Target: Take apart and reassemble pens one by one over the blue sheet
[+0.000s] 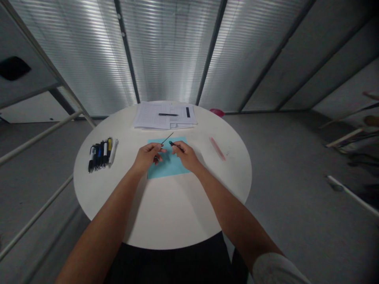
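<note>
Both my hands hover over a light blue sheet [168,167] on a round white table [166,213]. My left hand [147,156] pinches a thin dark rod [167,138], like a pen refill, that points up and to the right. My right hand [186,155] is closed on a small dark pen part with a teal tip [173,144], close to the rod's lower end. The two hands are a few centimetres apart.
A row of several pens [101,154] lies at the table's left. A stack of printed papers [164,116] with a black pen [168,114] on top sits at the far edge. A pink pen [217,148] lies at the right. Something pink [217,112] shows behind the table.
</note>
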Available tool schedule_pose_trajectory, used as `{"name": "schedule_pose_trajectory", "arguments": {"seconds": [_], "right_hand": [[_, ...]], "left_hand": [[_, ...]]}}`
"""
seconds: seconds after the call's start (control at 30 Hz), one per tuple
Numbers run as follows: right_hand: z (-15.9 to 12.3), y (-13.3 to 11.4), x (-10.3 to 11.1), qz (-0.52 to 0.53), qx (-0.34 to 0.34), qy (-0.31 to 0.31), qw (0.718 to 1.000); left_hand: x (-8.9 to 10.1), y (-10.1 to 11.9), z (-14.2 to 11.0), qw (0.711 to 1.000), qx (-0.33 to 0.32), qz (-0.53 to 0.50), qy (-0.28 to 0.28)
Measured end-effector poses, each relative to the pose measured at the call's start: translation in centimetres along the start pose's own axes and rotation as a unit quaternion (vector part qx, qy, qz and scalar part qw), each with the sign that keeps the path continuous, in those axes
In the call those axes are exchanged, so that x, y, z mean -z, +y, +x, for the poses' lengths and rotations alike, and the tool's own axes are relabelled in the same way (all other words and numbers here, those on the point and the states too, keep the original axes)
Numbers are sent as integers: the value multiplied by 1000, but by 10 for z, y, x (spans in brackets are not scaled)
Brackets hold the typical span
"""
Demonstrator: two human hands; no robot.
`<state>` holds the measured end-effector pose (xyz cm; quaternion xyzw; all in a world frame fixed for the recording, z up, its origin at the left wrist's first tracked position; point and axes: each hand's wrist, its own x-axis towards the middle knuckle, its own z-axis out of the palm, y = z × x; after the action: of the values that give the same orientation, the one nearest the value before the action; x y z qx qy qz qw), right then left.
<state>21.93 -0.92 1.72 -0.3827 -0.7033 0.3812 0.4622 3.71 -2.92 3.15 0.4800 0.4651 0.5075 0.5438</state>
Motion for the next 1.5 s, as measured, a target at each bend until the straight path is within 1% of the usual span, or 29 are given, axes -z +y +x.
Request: {"name": "schedule_pose_trajectory", "arguments": {"seconds": [0.1,0.17,0.23,0.27,0.33,0.4,0.43,0.47,0.5,0.53,0.63,0.73,0.83,1.07,1.23,1.33,1.5], "right_hand": [[6,1,3,76,-49,63,994],[11,3,7,132,-80,110,982],[14,5,13,162,-102,152,970],[14,6,15,156,-104,166,968],[13,5,19,95,-81,186,974],[9,2,21,-6,-37,176,984],[6,1,21,-54,-17,150,987],[4,-1,21,-91,-2,112,990],[1,-3,20,-112,7,78,991],[0,-3,20,-124,11,57,991],[-1,-2,20,-138,21,28,990],[0,2,21,-137,26,16,990],[1,5,22,-128,18,17,991],[1,6,19,-67,4,11,998],[1,7,19,-62,4,10,998],[1,7,20,-68,6,7,998],[0,6,21,-122,9,6,992]], "left_hand": [[2,-2,2,1000,4,-4,10],[3,-3,3,1000,8,0,7],[4,-4,2,1000,12,3,2],[4,-4,2,1000,13,3,0],[4,-4,2,1000,15,-1,-5],[5,-5,2,1000,14,-8,-12],[6,-5,2,1000,12,-12,-15],[7,-5,2,1000,10,-14,-18],[9,-5,3,1000,10,-14,-19],[10,-6,3,1000,9,-13,-19],[15,-6,4,1000,6,-10,-9],[17,-5,4,1000,0,-8,-12],[17,-5,4,1000,1,-7,-15],[13,1,3,999,3,-15,29],[12,4,2,999,-7,-9,35],[12,4,1,999,-16,2,44],[14,3,3,997,-26,23,64]]}}
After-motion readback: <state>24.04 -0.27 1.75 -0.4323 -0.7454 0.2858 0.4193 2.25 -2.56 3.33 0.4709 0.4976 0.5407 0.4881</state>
